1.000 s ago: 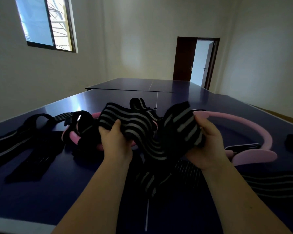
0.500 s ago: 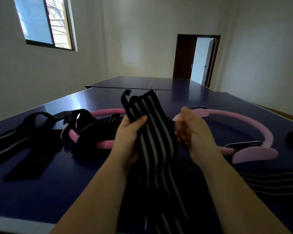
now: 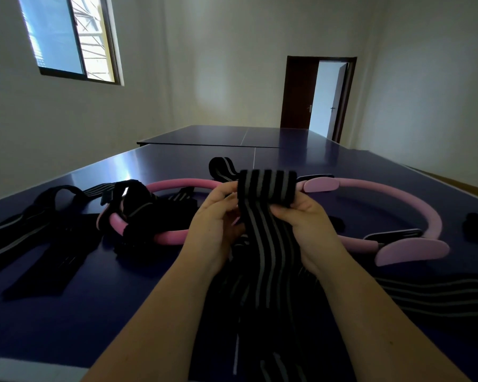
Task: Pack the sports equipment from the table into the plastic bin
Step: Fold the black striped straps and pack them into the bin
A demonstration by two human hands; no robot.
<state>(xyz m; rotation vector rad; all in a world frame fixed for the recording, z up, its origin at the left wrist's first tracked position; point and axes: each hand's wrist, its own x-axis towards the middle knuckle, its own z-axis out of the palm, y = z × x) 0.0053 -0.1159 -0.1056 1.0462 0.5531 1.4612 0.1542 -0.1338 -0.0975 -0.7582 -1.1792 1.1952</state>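
Table [image 3: 163, 172] bears pink rings [image 3: 431, 216] behind gripped striped band [image 3: 268, 188]

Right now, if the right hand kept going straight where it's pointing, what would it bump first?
The right hand pinches the striped band, so that roll comes first. Pushing on, it would probably reach the pink ring lying behind it, though depth is unclear.

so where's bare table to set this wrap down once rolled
Bare table lies beyond the pink rings, and near-left between the black straps and your left forearm. Crowded around both rings and under the striped wrap.
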